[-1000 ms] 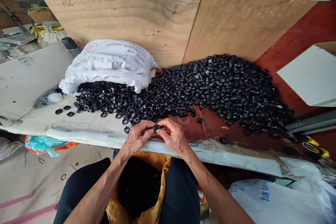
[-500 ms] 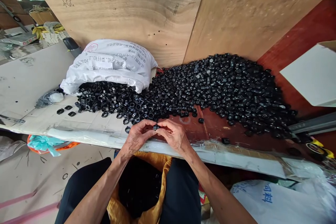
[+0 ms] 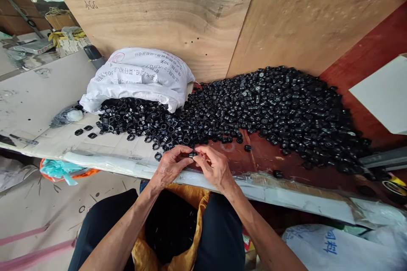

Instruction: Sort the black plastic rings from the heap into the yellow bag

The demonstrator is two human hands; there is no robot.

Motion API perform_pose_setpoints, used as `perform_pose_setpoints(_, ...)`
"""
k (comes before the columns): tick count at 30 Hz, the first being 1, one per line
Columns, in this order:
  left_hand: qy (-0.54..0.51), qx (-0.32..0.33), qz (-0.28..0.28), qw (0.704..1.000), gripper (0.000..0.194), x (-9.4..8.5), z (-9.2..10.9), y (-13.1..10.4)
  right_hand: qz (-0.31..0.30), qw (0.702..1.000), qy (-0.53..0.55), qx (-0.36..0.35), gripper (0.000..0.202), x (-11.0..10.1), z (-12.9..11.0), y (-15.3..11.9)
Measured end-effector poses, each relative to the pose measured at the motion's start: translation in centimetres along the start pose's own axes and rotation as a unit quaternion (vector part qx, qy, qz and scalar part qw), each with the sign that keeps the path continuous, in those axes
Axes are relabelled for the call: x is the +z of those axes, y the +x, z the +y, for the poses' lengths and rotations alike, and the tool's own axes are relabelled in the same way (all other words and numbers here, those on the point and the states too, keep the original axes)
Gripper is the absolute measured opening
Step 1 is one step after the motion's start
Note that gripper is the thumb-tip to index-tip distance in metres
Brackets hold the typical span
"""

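Between the fingertips of both hands is a small black plastic part (image 3: pixel 192 155), held just above the table's front edge. My left hand (image 3: pixel 171 164) pinches it from the left with thumb and forefinger. From the other side my right hand (image 3: pixel 214 165) grips it, its fingers bent and partly hiding it. Just beyond the hands lie loose black rings (image 3: pixel 152 125), spilling from under a white woven sack (image 3: pixel 136 76). To the right of them rises a big heap of black capped parts (image 3: pixel 286 110).
A yellow sack (image 3: pixel 200 220) with black pieces inside hangs open between the knees. Plywood boards (image 3: pixel 165 25) wall off the back. At right are a white box (image 3: pixel 381 93) and a metal bar (image 3: pixel 384 156). Below left sits an orange-rimmed basket (image 3: pixel 85 173) with a turquoise bag.
The view has swung slightly left, so the scene sits further right. Both hands still hold the small black part, and the right hand's fingers have shifted a little on it.
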State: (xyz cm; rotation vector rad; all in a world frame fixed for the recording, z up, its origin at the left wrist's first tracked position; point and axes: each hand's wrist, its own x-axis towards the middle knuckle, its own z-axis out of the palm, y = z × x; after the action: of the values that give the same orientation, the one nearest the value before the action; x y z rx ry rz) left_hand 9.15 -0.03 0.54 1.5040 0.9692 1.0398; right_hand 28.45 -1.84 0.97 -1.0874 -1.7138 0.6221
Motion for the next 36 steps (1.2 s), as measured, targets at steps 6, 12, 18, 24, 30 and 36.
perform_pose_setpoints(6, 0.022, 0.015, 0.011, 1.0, 0.026, -0.1, -0.1, -0.1, -0.01, 0.998, -0.068, -0.011, 0.035, -0.1, 0.0, 0.2)
perform_pose_setpoints(12, -0.006, 0.007, 0.023, 1.0, 0.027, 0.1, 0.0, -0.1, -0.012, 0.999, -0.042, 0.006, 0.03, -0.1, -0.6, 0.4)
perform_pose_setpoints(18, 0.015, 0.008, 0.046, 0.999, 0.028, 0.0, -0.1, -0.2, -0.016, 0.999, -0.027, 0.01, 0.025, -0.5, -1.0, 0.4)
perform_pose_setpoints(24, 0.058, 0.036, 0.015, 0.998, 0.024, -0.5, 0.0, -0.2, -0.026, 1.0, -0.004, 0.002, 0.008, -0.5, -0.8, 0.4)
perform_pose_setpoints(30, 0.21, 0.189, 0.022, 0.959, 0.017, -0.2, 0.5, -1.8, -0.078, 0.991, 0.041, 0.106, 0.011, -0.3, -1.5, 0.0)
perform_pose_setpoints(36, 0.308, 0.264, 0.026, 0.914, 0.031, -1.2, 0.5, -6.9, -0.147, 0.975, 0.035, 0.164, 0.012, 1.0, -4.0, -1.7)
